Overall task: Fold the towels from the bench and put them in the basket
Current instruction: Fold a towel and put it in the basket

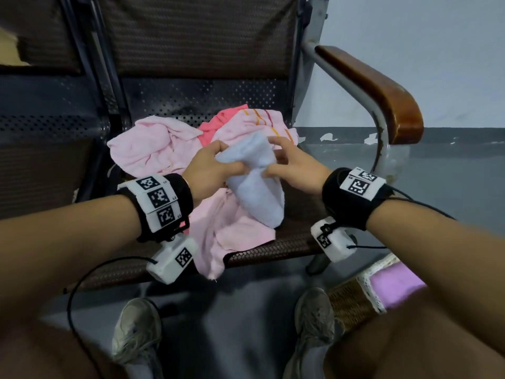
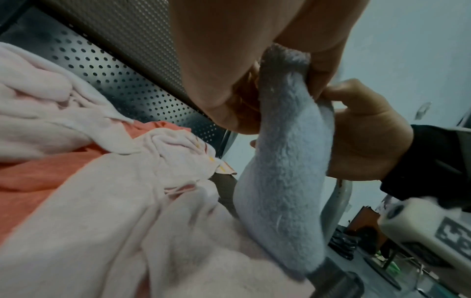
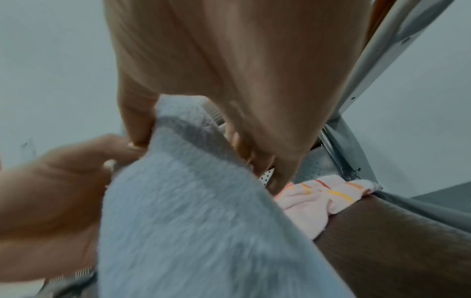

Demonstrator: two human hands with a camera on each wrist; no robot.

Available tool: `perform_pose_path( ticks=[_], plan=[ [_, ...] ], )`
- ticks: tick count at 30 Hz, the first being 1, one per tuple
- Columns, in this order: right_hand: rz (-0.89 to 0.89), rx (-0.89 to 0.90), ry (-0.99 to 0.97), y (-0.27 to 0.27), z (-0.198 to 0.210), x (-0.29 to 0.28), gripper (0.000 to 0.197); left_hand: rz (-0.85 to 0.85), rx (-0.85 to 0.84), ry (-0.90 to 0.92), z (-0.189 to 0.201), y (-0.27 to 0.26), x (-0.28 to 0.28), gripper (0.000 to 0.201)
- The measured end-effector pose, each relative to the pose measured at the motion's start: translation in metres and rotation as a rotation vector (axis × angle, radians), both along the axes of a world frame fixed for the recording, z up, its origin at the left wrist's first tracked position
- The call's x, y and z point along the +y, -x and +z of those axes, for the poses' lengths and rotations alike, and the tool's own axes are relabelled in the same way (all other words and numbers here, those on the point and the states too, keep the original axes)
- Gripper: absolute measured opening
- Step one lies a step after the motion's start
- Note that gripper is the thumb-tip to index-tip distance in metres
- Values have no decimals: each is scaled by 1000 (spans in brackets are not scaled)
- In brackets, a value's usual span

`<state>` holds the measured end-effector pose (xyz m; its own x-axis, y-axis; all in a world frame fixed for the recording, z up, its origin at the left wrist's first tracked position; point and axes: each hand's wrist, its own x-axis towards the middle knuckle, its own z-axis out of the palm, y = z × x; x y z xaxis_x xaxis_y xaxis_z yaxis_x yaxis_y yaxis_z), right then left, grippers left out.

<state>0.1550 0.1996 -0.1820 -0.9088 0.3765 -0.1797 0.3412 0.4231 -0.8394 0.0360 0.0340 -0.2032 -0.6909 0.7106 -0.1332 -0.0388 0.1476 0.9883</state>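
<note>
Down right by the foot, basket (image 1: pixel 355 299) sits nearest the right hand (image 1: pixel 295 166). Above the bench (image 1: pixel 273 247), both hands pinch the blue towel (image 1: pixel 257 187) top edge, left hand (image 1: pixel 210 168) alongside; long axis hangs down. Pink towels (image 1: pixel 153 143) lie behind.

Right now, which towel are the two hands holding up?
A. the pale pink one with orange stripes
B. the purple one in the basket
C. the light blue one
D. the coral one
C: the left hand and the right hand each have a grip on the top of the light blue towel, which hangs down between them above the pink towels lying on the bench seat.
</note>
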Motion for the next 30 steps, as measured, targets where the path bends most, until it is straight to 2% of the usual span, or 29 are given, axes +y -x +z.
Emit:
perform_pose_path(
  ticks=[1, 3, 5, 7, 9, 12, 15, 17, 19, 21, 26, 28, 30],
  plan=[
    [-8, 49, 108, 0, 10, -6, 74, -34, -16, -47, 6, -3, -2, 35],
    [-2, 82, 253, -2, 23, -16, 56, -54, -28, -105, 13, -9, -8, 39],
    [-14, 65, 266, -7, 31, -24, 33, -24, -45, -117, 14, -14, -14, 46],
    [-81, 77, 286, -15, 34, -28, 25, -28, -92, -45, 11, -21, -19, 62],
    [-144, 105, 365, -26, 37, -29, 24, -153, -116, 67, 9, -31, -24, 72],
    [-222, 106, 456, -50, 43, -22, 27, -440, -34, 135, 3, -49, -22, 55],
    [-267, 51, 496, -88, 42, 0, 31, -532, 3, 151, 2, -75, -7, 45],
    [-307, -10, 505, -121, 37, 20, 33, -590, -41, 159, -1, -97, 12, 48],
    [-377, -44, 515, -164, 28, 45, 30, -599, -101, 189, -7, -127, 38, 62],
    [-453, -64, 558, -214, 14, 69, 29, -608, -117, 226, -17, -160, 64, 67],
    [-693, -116, 691, -333, -38, 112, 30, -702, -71, 294, -60, -245, 126, 33],
    [-829, -85, 677, -368, -69, 122, 29, -719, -53, 321, -80, -281, 151, 21],
    [-951, -44, 610, -391, -100, 130, 27, -717, -27, 367, -99, -312, 172, 20]
  ],
)
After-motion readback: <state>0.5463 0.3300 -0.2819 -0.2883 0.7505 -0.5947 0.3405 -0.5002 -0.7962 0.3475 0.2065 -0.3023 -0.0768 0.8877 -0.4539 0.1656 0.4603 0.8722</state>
